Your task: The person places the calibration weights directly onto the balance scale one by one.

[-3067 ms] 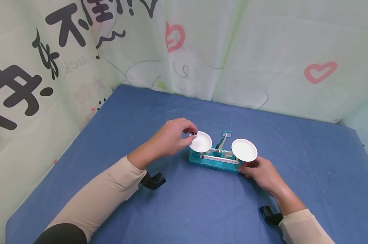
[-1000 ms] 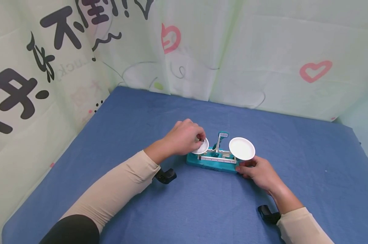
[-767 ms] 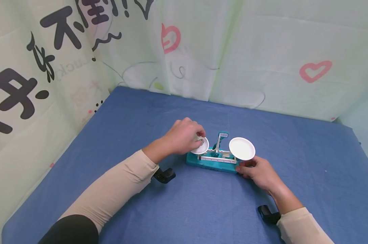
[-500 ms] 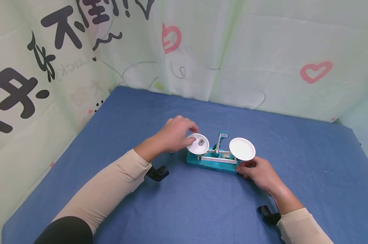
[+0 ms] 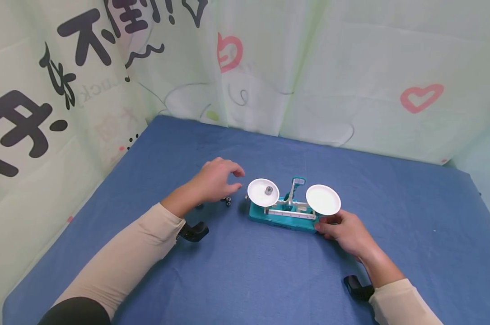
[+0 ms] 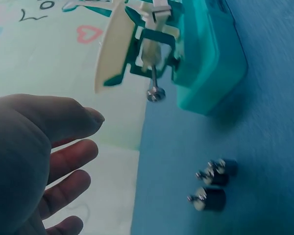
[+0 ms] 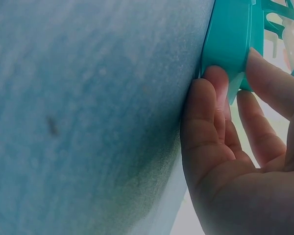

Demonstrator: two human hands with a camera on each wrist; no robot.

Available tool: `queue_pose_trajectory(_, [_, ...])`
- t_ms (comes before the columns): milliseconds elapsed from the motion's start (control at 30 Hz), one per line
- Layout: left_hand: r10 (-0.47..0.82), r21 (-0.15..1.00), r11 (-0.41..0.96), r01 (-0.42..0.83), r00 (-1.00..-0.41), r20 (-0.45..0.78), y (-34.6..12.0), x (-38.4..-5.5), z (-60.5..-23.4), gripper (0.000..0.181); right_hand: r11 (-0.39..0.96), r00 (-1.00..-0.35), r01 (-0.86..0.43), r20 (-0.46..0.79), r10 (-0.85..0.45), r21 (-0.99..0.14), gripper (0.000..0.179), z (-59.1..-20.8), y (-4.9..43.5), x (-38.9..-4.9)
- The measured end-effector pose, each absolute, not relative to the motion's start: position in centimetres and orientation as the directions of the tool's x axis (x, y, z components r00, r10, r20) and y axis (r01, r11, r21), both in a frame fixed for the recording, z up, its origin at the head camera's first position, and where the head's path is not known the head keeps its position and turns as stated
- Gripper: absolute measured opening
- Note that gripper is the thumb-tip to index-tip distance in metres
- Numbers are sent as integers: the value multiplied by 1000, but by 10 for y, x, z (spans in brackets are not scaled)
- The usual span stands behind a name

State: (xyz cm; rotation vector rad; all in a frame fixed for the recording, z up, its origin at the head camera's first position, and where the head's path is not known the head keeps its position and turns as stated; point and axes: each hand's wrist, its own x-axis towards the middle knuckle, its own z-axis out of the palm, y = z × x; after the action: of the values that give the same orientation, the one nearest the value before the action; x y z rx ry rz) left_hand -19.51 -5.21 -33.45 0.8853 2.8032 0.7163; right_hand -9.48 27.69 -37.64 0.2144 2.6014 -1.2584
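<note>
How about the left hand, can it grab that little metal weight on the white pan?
Probably yes: the left hand holds nothing and is just beside the white balance pan, and nothing seems to block the metal weight.

The left sleeve (image 5: 124, 255) is light tan, with soft wrinkles, and stops at the wrist. Above it is a black sleeve (image 5: 76, 313) with a round edge. The right sleeve (image 5: 403, 302) is light tan too. A chunky, bent black camera (image 5: 196, 231) is on the left wrist, and a second black camera (image 5: 356, 288) is on the right. The left hand (image 5: 212, 183) and right hand (image 5: 348, 230) are bare.
</note>
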Motion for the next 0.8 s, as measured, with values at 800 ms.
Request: queue_pose_trajectory(800, [508, 473, 778, 413, -857, -88, -76, -195, -373, 27, 621, -961, 232, -274, 29, -748, 36, -377, 277, -93])
